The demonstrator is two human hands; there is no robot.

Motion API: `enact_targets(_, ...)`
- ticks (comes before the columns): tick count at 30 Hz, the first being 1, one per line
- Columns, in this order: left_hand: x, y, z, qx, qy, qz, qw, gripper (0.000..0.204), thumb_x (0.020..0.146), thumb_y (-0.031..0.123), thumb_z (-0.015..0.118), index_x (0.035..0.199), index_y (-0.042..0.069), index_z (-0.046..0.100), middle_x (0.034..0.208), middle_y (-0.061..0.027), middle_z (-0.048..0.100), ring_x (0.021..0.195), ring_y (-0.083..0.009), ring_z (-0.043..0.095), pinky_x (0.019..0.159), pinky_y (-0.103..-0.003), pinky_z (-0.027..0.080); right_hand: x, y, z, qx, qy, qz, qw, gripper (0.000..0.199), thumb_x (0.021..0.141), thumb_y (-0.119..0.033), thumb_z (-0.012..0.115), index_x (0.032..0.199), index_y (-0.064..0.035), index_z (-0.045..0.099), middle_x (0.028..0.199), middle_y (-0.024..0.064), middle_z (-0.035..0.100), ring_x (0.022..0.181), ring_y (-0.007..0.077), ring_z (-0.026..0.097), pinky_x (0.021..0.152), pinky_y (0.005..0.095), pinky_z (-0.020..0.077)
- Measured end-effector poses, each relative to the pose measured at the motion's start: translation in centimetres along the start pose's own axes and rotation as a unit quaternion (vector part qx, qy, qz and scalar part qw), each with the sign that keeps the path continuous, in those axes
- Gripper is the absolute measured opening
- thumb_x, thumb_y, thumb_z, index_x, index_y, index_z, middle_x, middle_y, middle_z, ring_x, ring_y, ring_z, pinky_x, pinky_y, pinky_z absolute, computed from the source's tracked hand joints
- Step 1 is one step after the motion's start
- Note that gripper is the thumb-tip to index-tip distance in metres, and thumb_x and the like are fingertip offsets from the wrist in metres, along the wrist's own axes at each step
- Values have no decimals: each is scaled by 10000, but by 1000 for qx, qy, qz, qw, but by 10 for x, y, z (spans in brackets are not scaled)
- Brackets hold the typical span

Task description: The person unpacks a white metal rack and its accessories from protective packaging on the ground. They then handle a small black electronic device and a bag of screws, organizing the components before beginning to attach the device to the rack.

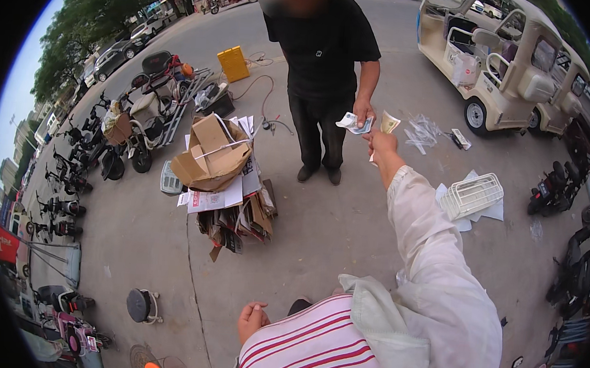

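My right hand (381, 143) is stretched forward at the end of a pale sleeve, its fingers closed on a yellowish banknote (390, 122). Just to its left, a bluish-white banknote (355, 123) is in the hand (363, 110) of a person facing me. The two hands meet closely; which fingers touch which note is hard to tell. A pale paper edge shows under my right hand. Low in front of my striped top, my left hand (252, 321) has its fingers curled in, with nothing seen in them.
A tied stack of flattened cardboard (235, 210) stands left of centre. A round stool (139, 305) is nearer on the left. At right are a white rack (472, 196), plastic scraps (422, 133) and a beige three-wheeler (501, 68). Parked scooters (64, 205) line the left side.
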State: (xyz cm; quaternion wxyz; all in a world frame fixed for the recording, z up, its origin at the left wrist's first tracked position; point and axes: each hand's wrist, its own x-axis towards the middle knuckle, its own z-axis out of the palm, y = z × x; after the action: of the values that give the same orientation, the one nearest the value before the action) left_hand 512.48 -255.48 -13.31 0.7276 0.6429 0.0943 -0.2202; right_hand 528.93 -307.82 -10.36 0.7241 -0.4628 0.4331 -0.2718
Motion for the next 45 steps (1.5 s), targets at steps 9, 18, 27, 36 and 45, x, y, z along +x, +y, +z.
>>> enact_targets(9, 151, 50, 74, 51, -162, -61, 984, 183, 967, 175, 550, 989, 4, 611, 597, 56, 421, 492, -27, 323, 453, -212, 255, -13, -2, -29, 15, -172, 6, 985, 252, 894, -293, 643, 979, -62, 589, 746, 11, 553, 547, 87, 450, 491, 275, 414)
enact_targets(18, 276, 75, 121, 71, -312, -68, 945, 188, 966, 174, 561, 1019, -1, 605, 614, 60, 415, 531, -34, 338, 495, -213, 274, -83, 97, -67, 124, -130, 104, 978, 280, 901, -73, 467, 1173, -19, 507, 936, 107, 603, 776, 193, 613, 687, 335, 534)
enact_targets(27, 282, 125, 298, 197, -537, 50, 819, 438, 899, 249, 683, 1222, 13, 504, 665, 54, 475, 593, -39, 407, 550, -209, 341, -108, 37, -26, -24, -44, -104, 993, 307, 890, -11, 517, 1194, 11, 552, 1041, 89, 656, 929, 167, 636, 821, 321, 528)
enact_targets(36, 252, 114, 349, -158, -527, -353, 757, 464, 795, 283, 532, 1175, 17, 532, 940, -118, 510, 810, -230, 487, 716, -350, 435, -138, 49, -86, -90, 102, -120, 983, 272, 904, -80, 481, 1134, 16, 590, 946, 75, 664, 811, 132, 610, 747, 292, 497)
enact_targets(45, 238, 73, 366, -162, -446, -352, 807, 97, 926, 143, 575, 973, 66, 537, 744, -12, 411, 629, -129, 368, 553, -269, 350, -155, 42, -121, 244, -32, -64, 967, 207, 993, -153, 469, 1107, -15, 573, 774, 20, 564, 637, 99, 525, 581, 260, 461)
